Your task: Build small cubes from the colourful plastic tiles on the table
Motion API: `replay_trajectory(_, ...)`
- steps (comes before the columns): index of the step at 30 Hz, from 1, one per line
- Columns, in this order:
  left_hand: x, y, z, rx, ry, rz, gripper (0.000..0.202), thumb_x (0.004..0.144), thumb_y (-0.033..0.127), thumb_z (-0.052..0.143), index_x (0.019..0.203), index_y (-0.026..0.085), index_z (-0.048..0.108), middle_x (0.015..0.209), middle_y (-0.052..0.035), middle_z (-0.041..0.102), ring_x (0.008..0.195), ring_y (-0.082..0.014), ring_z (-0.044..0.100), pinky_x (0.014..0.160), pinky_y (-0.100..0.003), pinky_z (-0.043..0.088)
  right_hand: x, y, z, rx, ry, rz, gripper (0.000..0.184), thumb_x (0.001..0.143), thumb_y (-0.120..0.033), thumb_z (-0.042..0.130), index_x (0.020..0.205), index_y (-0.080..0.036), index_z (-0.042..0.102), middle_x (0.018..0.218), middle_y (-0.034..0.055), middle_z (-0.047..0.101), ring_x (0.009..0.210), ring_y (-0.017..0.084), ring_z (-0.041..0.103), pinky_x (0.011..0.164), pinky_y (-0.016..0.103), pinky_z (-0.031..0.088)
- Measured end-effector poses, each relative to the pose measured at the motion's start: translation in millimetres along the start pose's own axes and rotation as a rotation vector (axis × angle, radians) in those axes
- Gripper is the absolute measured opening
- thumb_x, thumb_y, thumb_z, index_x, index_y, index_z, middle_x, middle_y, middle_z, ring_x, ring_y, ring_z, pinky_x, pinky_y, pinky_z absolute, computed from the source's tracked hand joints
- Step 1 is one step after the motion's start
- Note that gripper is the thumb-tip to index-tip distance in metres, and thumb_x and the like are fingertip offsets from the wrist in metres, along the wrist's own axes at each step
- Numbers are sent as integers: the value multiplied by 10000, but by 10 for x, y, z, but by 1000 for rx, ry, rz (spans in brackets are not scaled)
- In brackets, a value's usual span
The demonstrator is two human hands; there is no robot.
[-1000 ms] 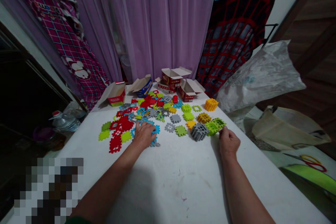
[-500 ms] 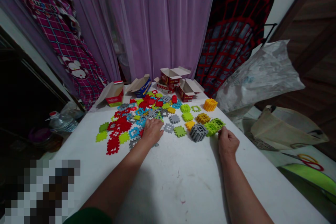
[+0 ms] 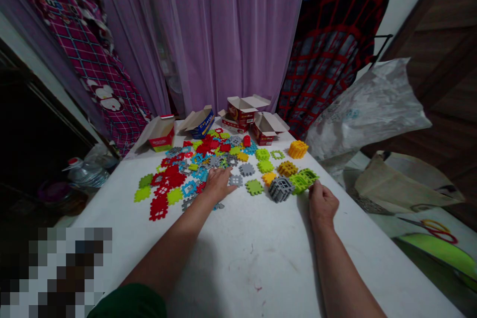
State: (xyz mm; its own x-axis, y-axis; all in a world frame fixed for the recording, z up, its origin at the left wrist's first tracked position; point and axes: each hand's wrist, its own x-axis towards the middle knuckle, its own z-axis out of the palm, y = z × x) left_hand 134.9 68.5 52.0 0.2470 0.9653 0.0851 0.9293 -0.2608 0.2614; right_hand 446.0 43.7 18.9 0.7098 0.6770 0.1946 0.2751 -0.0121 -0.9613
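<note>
My left hand [image 3: 219, 185] lies over the near edge of a heap of flat, notched plastic interlocking tiles [image 3: 175, 177] in red, blue, grey and green. Its fingers are stretched forward and the thumb sticks out beside a grey windowed tile [image 3: 235, 181]. My right hand [image 3: 323, 204] is closed at the right end of a light green stack of interlocking tiles [image 3: 298, 183]; the fingertips' grip is partly hidden. Touching that stack on the left is a dark grey stack [image 3: 281, 189]. Behind them sit a mustard stack [image 3: 287, 168] and a yellow stack [image 3: 298, 149].
Opened cardboard boxes stand along the back: a red one [image 3: 162, 134], a blue one [image 3: 203, 125] and several dark red ones [image 3: 264, 135]. Single green tiles [image 3: 254, 187] lie mid-table. Scissors [image 3: 434, 228] and a plastic bag [image 3: 372, 104] are off the right edge.
My left hand has shifted slightly, and its thumb now spreads out to the right, away from the fingers. The right hand and the green stack stay in place.
</note>
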Motion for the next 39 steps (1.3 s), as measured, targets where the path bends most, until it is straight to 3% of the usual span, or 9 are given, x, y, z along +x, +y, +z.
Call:
replay_trajectory(5,-31,-18,56,-58,46,-45,599,798,350,717,1340,273,473,1215,-44,708,1242,-264,548,1075,-451,300,-12,-3,-3,-5,0,-2,509,743,-670,533,538,-204,560,487,-17,473,556,152,447,584,305,359)
replay_trajectory(13,-66,-78,16,-46,25,-57,558,801,344,709,1316,277,507,1235,-37,700,1259,-264,531,1061,-439,316,20,74,3,-8,-10,-2,475,761,-630,538,565,-199,577,510,-17,494,576,155,457,609,305,373)
replay_trajectory(19,-133,-10,-21,105,59,-85,601,808,541,666,1287,199,547,1124,-133,714,1183,-337,556,1075,-500,273,6,63,0,-23,-7,-9,494,787,-636,550,560,-198,563,503,-22,476,565,149,445,600,303,361)
replay_trajectory(22,-159,40,-80,161,19,-87,613,807,602,633,1254,187,574,1097,-148,715,1159,-339,568,1067,-499,278,1,54,2,-24,-6,-9,501,787,-638,547,554,-195,563,494,-25,466,561,147,443,593,302,358)
replay_trajectory(27,-143,39,-222,126,-144,-85,471,797,443,642,1236,275,602,1093,-55,730,1152,-304,570,1014,-451,344,-13,22,-2,-22,-6,-16,495,787,-625,539,538,-197,550,488,-28,461,558,141,440,593,297,356)
replay_trajectory(32,-106,8,-275,117,-203,-65,441,785,276,581,1224,295,622,1062,-22,745,1098,-269,610,953,-416,395,-11,19,-6,-27,-4,-16,487,776,-626,536,546,-197,557,491,-24,470,559,143,439,585,296,349)
replay_trajectory(36,-53,38,-285,139,-221,-52,370,785,255,577,1142,291,667,1001,-26,754,1067,-259,627,970,-417,392,-3,37,-3,-15,-11,-6,477,773,-621,533,553,-198,554,495,-27,465,561,142,438,588,296,348)
replay_trajectory(39,-12,70,-293,172,-208,-61,267,785,356,635,1023,260,708,1018,-60,746,1092,-279,613,1012,-436,365,-5,34,0,-22,-11,-14,477,770,-624,530,553,-199,554,496,-26,464,563,145,440,595,299,353)
